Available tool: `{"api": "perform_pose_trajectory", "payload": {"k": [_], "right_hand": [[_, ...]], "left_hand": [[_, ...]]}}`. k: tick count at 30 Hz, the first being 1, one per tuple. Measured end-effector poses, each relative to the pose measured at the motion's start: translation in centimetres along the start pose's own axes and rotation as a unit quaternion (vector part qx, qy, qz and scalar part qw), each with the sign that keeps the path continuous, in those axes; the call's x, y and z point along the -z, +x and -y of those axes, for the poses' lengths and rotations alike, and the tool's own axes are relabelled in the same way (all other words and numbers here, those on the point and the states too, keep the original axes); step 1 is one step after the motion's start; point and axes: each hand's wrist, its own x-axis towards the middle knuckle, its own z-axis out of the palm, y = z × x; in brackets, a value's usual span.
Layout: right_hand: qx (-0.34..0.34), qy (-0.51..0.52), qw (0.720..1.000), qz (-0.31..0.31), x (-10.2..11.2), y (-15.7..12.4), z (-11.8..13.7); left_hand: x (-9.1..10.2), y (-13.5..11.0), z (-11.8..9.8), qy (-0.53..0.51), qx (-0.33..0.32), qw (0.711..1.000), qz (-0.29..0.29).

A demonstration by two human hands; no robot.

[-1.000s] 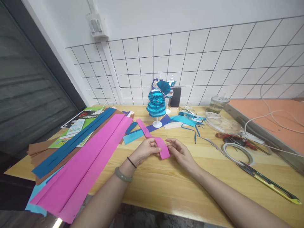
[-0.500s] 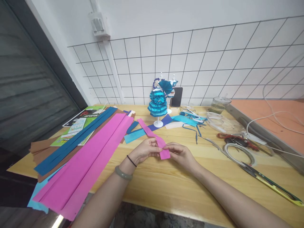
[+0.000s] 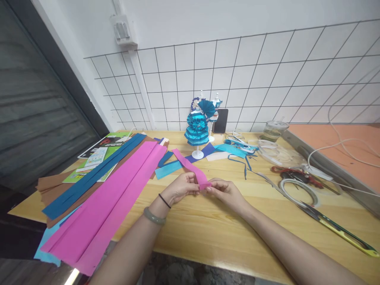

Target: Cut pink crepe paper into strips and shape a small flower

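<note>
A pink paper strip (image 3: 199,174) runs from the blue scraps down to my hands, its near end folded back on itself. My left hand (image 3: 184,187) pinches the left edge of that fold. On the other edge, my right hand (image 3: 226,193) grips the fold between thumb and fingers. Just behind the strip stands a small white dress form (image 3: 197,154) in a pleated turquoise paper dress (image 3: 197,128), a dark teal fan (image 3: 207,108) at its upper right. Blue paper strips (image 3: 170,169) lie beside its base.
Long pink sheets (image 3: 118,198), a dark blue strip (image 3: 92,178) and brown paper are stacked at the left, over a green booklet (image 3: 117,138). At the right lie a tape roll (image 3: 299,192), a yellow-green utility knife (image 3: 341,229) and cables. A phone (image 3: 221,121) leans on the wall near a glass cup (image 3: 274,130).
The near end of the pink strip hung flat below my fingers; now it is folded up into a short flap. Both hands have barely shifted.
</note>
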Motion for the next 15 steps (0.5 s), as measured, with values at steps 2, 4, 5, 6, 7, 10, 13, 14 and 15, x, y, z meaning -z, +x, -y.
{"api": "perform_pose_trajectory", "payload": {"k": [2, 4, 5, 6, 7, 10, 13, 14, 15], "right_hand": [[-0.021, 0.027, 0.999, -0.003, -0.1, 0.0, -0.2], [-0.043, 0.06, 0.997, -0.015, -0.3, 0.1, -0.5], [-0.053, 0.074, 0.996, -0.02, -0.3, 0.1, -0.6], [-0.062, 0.084, 0.994, -0.025, -0.4, 0.2, -0.8], [-0.069, 0.091, 0.993, -0.03, -0.4, 0.2, -0.9], [-0.079, 0.092, 0.992, -0.039, -0.3, 0.3, -1.3], [-0.08, 0.095, 0.991, -0.048, -0.3, 0.4, -1.4], [-0.081, 0.098, 0.991, -0.051, -0.3, 0.4, -1.4], [-0.081, 0.1, 0.99, -0.053, -0.3, 0.4, -1.4]], "left_hand": [[-0.2, 0.0, 0.0, 0.008, -0.005, 1.0, 0.005], [-0.3, 0.0, 0.0, 0.016, -0.009, 1.0, 0.009], [-0.3, 0.0, 0.0, 0.019, -0.009, 1.0, 0.011], [-0.4, 0.0, 0.0, 0.021, -0.009, 1.0, 0.013], [-0.4, 0.1, 0.0, 0.022, -0.009, 1.0, 0.015], [-0.4, 0.1, 0.1, 0.021, -0.012, 0.999, 0.022], [-0.4, 0.1, 0.0, 0.018, -0.014, 1.0, 0.02], [-0.4, 0.1, 0.0, 0.016, -0.015, 1.0, 0.018], [-0.5, 0.1, 0.1, 0.015, -0.016, 1.0, 0.016]]}}
